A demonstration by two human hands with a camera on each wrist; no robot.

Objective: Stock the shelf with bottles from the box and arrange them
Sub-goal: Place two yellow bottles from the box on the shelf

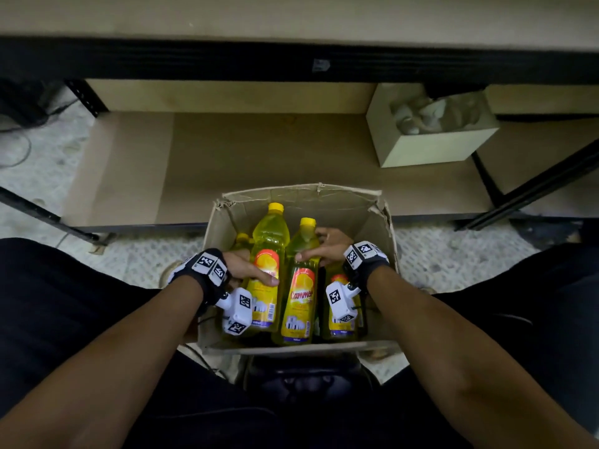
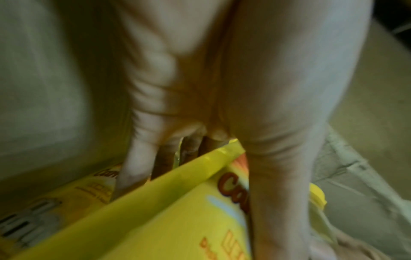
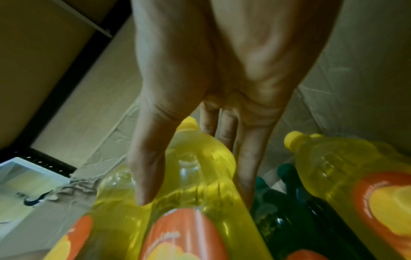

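An open cardboard box (image 1: pixel 384 228) on the floor in front of me holds several yellow bottles with orange labels. My left hand (image 1: pixel 252 267) grips the left bottle (image 1: pixel 270 241) at its label, thumb across the front. In the left wrist view the left hand (image 2: pixel 200 184) wraps that bottle (image 2: pixel 166 219). My right hand (image 1: pixel 316 246) grips the middle bottle (image 1: pixel 298 299) around its shoulder. From the right wrist, the right hand (image 3: pixel 195 193) has thumb and fingers on either side of this bottle (image 3: pixel 200 163). The low shelf (image 1: pixel 259 157) lies just beyond the box.
A third yellow bottle (image 1: pixel 340 322) lies at the box's right side, and dark green bottles (image 3: pixel 289 214) sit lower down. A white box (image 1: pixel 431 147) of pale items stands on the shelf's right part. Black shelf posts (image 1: pixel 531 189) flank the shelf. My legs frame the box.
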